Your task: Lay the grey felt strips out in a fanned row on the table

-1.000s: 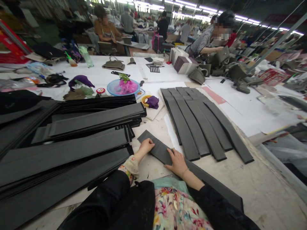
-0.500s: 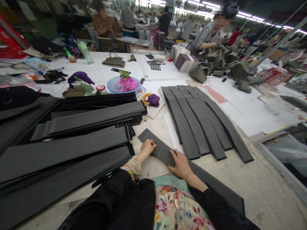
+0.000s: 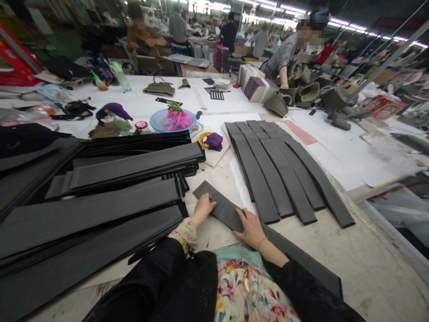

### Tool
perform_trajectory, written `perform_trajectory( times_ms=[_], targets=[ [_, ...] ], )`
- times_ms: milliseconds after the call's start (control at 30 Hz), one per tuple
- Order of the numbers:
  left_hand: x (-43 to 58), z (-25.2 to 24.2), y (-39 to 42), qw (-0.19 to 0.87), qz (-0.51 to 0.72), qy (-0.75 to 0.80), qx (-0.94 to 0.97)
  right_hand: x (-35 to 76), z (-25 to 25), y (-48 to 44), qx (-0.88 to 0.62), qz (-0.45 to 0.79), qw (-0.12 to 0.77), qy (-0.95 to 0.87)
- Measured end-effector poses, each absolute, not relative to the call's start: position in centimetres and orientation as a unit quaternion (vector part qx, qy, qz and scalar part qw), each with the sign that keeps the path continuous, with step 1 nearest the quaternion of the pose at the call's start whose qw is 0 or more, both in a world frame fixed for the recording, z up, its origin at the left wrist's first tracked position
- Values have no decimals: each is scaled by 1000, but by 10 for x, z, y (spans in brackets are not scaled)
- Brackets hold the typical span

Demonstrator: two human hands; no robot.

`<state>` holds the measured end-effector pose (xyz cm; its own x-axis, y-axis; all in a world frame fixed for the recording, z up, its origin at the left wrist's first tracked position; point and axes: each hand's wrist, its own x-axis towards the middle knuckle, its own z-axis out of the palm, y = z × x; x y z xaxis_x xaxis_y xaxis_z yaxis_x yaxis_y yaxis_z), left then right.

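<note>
A long dark grey strip (image 3: 228, 211) lies slanted across the table in front of me, its far end pointing up and to the left. My left hand (image 3: 203, 209) is closed at the strip's left edge, thumb and fingers pinched together on it near the far end. Farther down the strip, my right hand (image 3: 251, 229) rests flat with its fingers apart, pressing on the surface. My right forearm hides part of the strip's near end.
Piles of dark strips (image 3: 127, 197) fill the left side. More strips (image 3: 278, 174) lie in an overlapping row at the right. Beyond are a blue basin (image 3: 157, 120), a yellow bowl (image 3: 202, 139) and a purple cloth (image 3: 214, 141). A co-worker (image 3: 284, 58) leans over the far table.
My left hand has shifted slightly left and down along the strip's edge. My right hand stays nearly in place. The far co-worker's arm has reached lower.
</note>
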<state>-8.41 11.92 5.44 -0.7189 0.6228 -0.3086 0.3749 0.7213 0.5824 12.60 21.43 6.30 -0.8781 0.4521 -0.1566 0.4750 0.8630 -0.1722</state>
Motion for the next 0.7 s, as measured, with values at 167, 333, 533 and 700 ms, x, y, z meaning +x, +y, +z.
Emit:
perform_trajectory(
  times_ms=[167, 333, 533, 700],
  targets=[
    [-99, 54, 125, 300, 238, 884, 268, 126, 63, 214, 240, -101, 54, 964],
    [-98, 53, 126, 317, 244, 873, 281, 129, 63, 213, 238, -97, 55, 965],
    [-85, 53, 123, 287, 244, 883, 279, 141, 61, 215, 238, -92, 56, 965],
    [-79, 55, 120, 248, 240, 896, 280, 141, 61, 215, 240, -93, 55, 965]
  ],
)
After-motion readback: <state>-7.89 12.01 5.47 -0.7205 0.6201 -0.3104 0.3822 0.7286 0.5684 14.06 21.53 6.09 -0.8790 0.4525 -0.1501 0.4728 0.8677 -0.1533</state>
